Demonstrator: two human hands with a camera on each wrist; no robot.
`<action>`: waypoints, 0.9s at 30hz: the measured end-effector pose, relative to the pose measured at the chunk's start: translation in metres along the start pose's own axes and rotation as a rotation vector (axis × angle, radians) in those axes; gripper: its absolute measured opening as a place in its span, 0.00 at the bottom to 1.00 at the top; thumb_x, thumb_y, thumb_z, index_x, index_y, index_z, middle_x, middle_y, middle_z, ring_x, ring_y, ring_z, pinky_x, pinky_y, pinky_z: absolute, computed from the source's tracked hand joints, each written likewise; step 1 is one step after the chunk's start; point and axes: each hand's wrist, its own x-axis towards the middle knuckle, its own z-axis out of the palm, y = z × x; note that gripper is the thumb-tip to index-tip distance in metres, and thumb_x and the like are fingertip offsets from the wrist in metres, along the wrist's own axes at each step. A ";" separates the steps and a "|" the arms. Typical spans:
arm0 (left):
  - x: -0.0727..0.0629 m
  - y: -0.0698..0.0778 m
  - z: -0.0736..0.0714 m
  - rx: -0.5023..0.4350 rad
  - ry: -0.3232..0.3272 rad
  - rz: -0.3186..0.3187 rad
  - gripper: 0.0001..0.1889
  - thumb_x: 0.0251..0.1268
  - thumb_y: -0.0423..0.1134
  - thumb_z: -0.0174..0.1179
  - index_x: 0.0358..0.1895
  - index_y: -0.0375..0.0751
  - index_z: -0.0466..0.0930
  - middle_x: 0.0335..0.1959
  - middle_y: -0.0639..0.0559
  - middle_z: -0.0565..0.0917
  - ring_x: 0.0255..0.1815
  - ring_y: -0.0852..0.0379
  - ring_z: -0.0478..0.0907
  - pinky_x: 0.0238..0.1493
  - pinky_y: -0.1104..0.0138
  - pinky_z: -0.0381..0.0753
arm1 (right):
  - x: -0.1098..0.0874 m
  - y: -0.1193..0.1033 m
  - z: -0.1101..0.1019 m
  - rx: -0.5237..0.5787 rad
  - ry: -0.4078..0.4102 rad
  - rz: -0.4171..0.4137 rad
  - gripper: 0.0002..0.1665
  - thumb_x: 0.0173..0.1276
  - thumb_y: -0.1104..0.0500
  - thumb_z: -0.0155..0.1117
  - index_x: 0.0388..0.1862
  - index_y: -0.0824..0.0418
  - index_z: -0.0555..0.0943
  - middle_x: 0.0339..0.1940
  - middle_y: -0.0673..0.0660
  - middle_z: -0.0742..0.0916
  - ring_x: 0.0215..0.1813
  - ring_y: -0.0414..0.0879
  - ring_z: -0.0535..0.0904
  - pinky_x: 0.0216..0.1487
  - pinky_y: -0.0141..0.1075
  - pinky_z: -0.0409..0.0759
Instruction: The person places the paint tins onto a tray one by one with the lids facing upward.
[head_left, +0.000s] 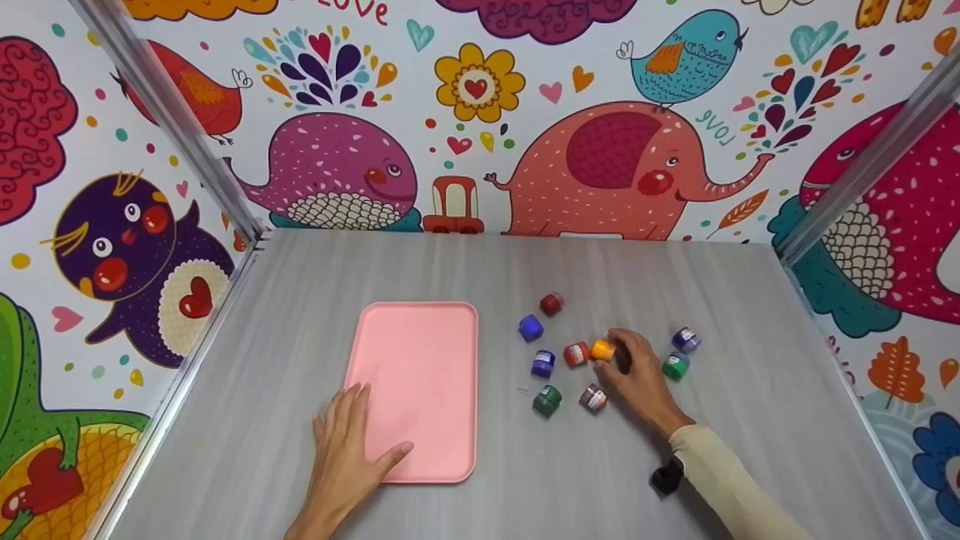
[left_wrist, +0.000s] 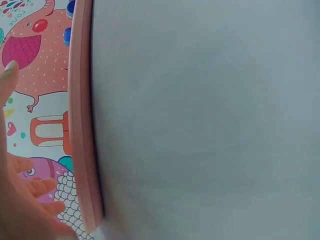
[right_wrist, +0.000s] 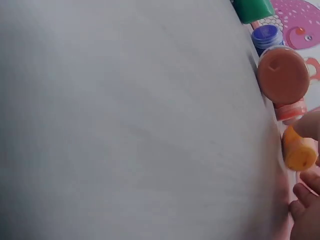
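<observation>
A pink rectangular tray [head_left: 424, 375] lies on the table, and my left hand [head_left: 346, 442] rests at its near left corner, fingers straight and thumb spread over the near edge. In the left wrist view the tray's side [left_wrist: 82, 115] shows as a pink band. My right hand [head_left: 636, 379] has thumb and forefinger curled about a small orange paint jar [head_left: 602, 349]; in the right wrist view the thumb overlaps this jar [right_wrist: 300, 152] and other fingers are apart from it. Beside it lie a red paint jar [head_left: 576, 354] and a brown one [head_left: 593, 398].
Left of my right hand are two blue jars [head_left: 531, 328], a dark red jar [head_left: 552, 304] and a dark green jar [head_left: 547, 401]. To its right, a dark blue jar [head_left: 685, 340] sits by a green one [head_left: 676, 365]. Cartoon-printed walls [head_left: 480, 150] enclose the table's back and sides.
</observation>
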 end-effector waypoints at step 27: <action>-0.025 -0.046 0.000 0.060 -0.005 0.049 0.67 0.51 0.66 0.82 0.83 0.24 0.57 0.78 0.22 0.64 0.80 0.24 0.56 0.70 0.12 0.42 | -0.002 0.011 0.009 0.004 0.076 -0.042 0.33 0.73 0.69 0.77 0.74 0.70 0.76 0.70 0.66 0.82 0.71 0.63 0.76 0.73 0.13 0.57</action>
